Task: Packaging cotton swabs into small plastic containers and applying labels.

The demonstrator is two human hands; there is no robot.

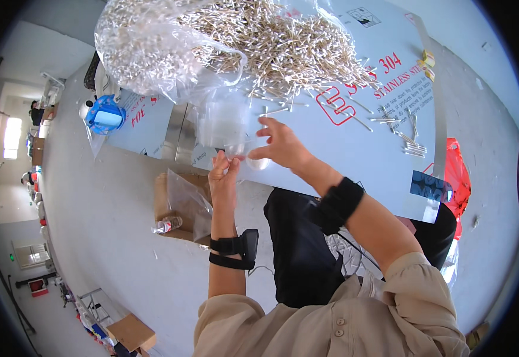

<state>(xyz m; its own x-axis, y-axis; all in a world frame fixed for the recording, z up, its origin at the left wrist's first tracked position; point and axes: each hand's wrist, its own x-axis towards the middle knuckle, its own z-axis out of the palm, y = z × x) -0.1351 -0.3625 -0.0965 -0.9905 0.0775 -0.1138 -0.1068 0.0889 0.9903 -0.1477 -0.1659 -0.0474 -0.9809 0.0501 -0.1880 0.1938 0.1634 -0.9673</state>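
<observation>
My left hand (pixel 224 171) is at the table's near edge, thumb and fingers pinched on a small clear plastic piece (pixel 236 149) whose exact kind I cannot make out. Just right of it my right hand (pixel 283 144) hovers with fingers curved and apart, and I see nothing gripped in it. A white round object (pixel 258 163) shows below its thumb, partly covered. Behind my left hand lies a stack of clear plastic bags or sleeves (pixel 221 122). Farther back, a big heap of cotton swabs (pixel 289 47) spills from a large clear plastic bag (pixel 152 53).
Loose cotton swabs (pixel 413 146) lie on the right of the film-covered metal tabletop (pixel 343 157). A blue container (pixel 106 114) stands at the left corner. Below the near edge is a cardboard box (pixel 163 199) with clear plastic and a bottle (pixel 168 224). A red bag (pixel 457 178) is at right.
</observation>
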